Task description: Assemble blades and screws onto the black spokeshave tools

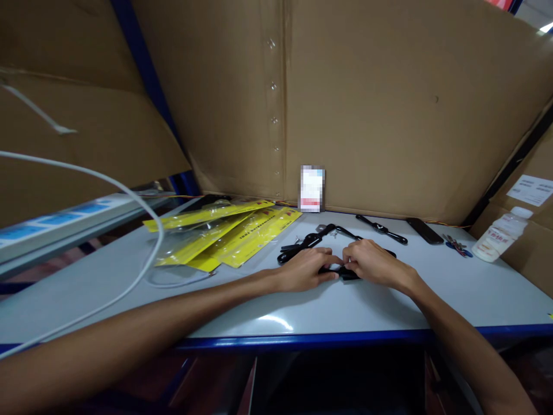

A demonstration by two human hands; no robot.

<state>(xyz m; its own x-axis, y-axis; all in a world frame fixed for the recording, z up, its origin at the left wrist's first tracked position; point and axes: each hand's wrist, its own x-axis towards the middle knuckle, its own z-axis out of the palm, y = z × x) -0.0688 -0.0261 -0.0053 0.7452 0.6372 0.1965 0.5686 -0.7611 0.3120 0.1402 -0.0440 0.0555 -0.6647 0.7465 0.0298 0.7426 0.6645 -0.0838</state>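
Observation:
Both hands meet over a long black plastic part (349, 275) lying low on the white table. My left hand (305, 269) is closed on its left end, with thumb and forefinger either side of it. My right hand (371, 262) is bent down in a pinch over its middle; what those fingertips hold is hidden. Just behind my left hand lies a black handled piece (309, 239) with small loose metal bits. An angled black bar (345, 232) rests behind my right hand, and farther back is a black tool part (381, 229).
Yellow printed packages with clear plastic (246, 236) overlap at the left. A white cable (162, 230) loops across the left side near a power strip (64, 219). Toward the right are a black phone-like slab (424, 230), keys (457, 246) and a white bottle (501, 235). Cardboard (367, 115) walls the back.

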